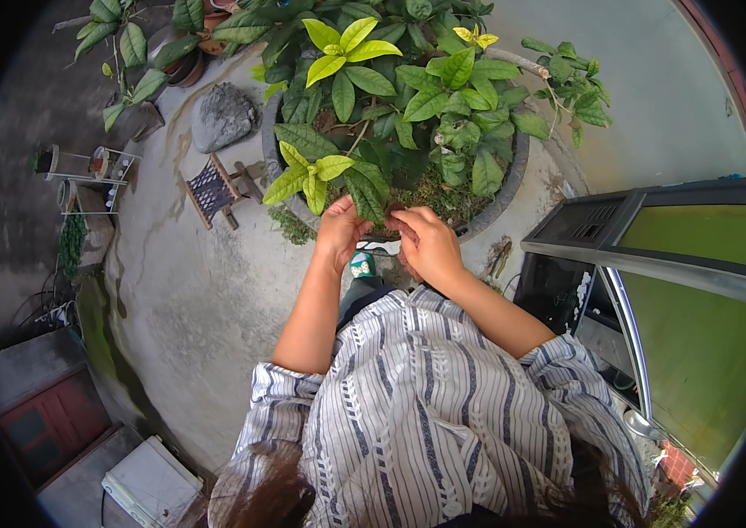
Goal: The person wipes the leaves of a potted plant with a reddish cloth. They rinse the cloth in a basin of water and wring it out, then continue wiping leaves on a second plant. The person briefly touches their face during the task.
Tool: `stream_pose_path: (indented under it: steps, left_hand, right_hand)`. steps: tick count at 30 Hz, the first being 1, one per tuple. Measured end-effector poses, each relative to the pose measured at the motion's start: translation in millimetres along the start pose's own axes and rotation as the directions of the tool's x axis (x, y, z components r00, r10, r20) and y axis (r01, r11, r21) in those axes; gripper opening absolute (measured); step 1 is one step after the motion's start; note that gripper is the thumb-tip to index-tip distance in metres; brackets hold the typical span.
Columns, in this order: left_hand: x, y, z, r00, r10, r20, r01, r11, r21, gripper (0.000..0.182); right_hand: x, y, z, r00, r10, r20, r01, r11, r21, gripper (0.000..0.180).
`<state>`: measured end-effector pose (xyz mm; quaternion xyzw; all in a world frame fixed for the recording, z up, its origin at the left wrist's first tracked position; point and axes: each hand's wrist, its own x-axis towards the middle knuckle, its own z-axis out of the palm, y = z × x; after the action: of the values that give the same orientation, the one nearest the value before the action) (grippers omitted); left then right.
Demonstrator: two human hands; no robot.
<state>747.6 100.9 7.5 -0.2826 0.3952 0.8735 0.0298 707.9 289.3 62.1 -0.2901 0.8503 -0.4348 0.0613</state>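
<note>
A large leafy shrub grows in a round, dark-rimmed planter in front of me. One broad, wrinkled green leaf hangs down between my hands at the planter's near rim. My left hand is at the leaf's lower left edge, its fingers bent inward. My right hand is curled just right of the leaf's tip, its fingertips close to the left ones. Something reddish-brown shows under the right fingers; I cannot tell whether it is a withered leaf or shaded skin. The leaf and knuckles partly hide both grips.
A small stool with a woven seat stands on the concrete floor at left, near a grey rock. Beyond is a white plant rack. A dark-framed cabinet with green panels stands close at right. My shoe is below my hands.
</note>
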Motion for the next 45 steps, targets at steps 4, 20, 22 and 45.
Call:
stream_pose_path:
  steps: [4,20,22,45]
  left_hand:
    - [-0.6,-2.9,6.4,1.000,-0.008,-0.008,0.008,1.000,0.009,0.016]
    - [-3.2,3.9,17.5,0.992,0.120,-0.037,-0.120,0.993,0.008,0.014]
    - [-4.5,3.4,21.2,0.995,0.077,-0.063,-0.076,0.997,0.024,0.013]
    - [-0.5,2.5,11.0,0.995,0.097,-0.009,-0.096,0.989,0.111,0.013]
  right_hand:
    - [22.6,-3.9,-1.3,0.995,-0.010,-0.097,0.011,1.000,0.015,0.032]
    - [3.1,1.0,-11.6,0.993,0.042,-0.114,-0.034,0.997,0.066,0.037]
    - [17.1,-4.0,-6.3,0.993,0.034,-0.116,-0.026,0.997,0.073,0.035]
    - [22.3,-1.6,13.8,0.990,-0.124,-0.063,0.119,0.990,-0.075,0.032]
